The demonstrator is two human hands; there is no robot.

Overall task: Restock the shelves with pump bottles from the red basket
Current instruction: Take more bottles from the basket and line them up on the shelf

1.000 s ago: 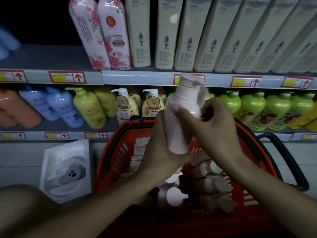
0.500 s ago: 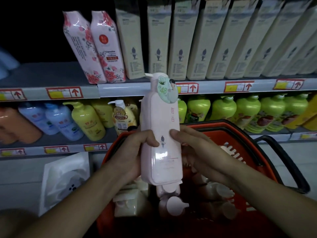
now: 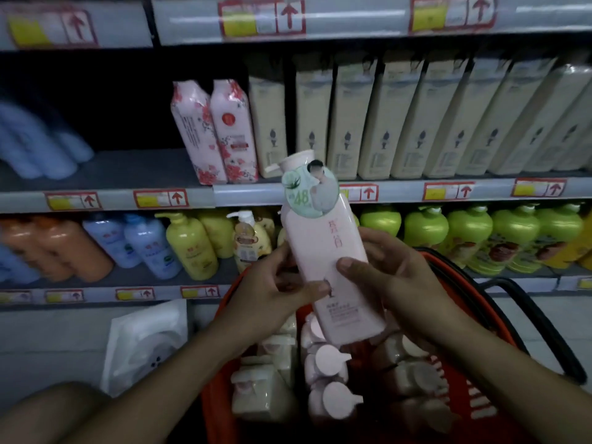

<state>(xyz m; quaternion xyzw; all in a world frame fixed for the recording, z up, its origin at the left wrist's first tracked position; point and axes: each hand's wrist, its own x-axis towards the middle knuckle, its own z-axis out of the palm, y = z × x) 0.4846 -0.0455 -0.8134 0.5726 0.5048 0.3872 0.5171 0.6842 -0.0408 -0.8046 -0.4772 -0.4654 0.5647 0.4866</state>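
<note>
Dim shop aisle, grey shelves (image 3: 105,169) with red price tags; cream bottles (image 3: 378,123) above, green ones (image 3: 467,232) below; pink pump bottle (image 3: 323,251) held tilted above red basket (image 3: 455,280), left hand (image 3: 275,290) and right hand (image 3: 394,277) fingers wrapped round its body; further pump bottles (image 3: 330,373) lie in the basket; label text blurred; basket's lower edge cut off.

Both forearms are bare to the frame's edge, no sleeve showing. The left hand (image 3: 272,290) and right hand (image 3: 397,277) are bare, with short nails.
</note>
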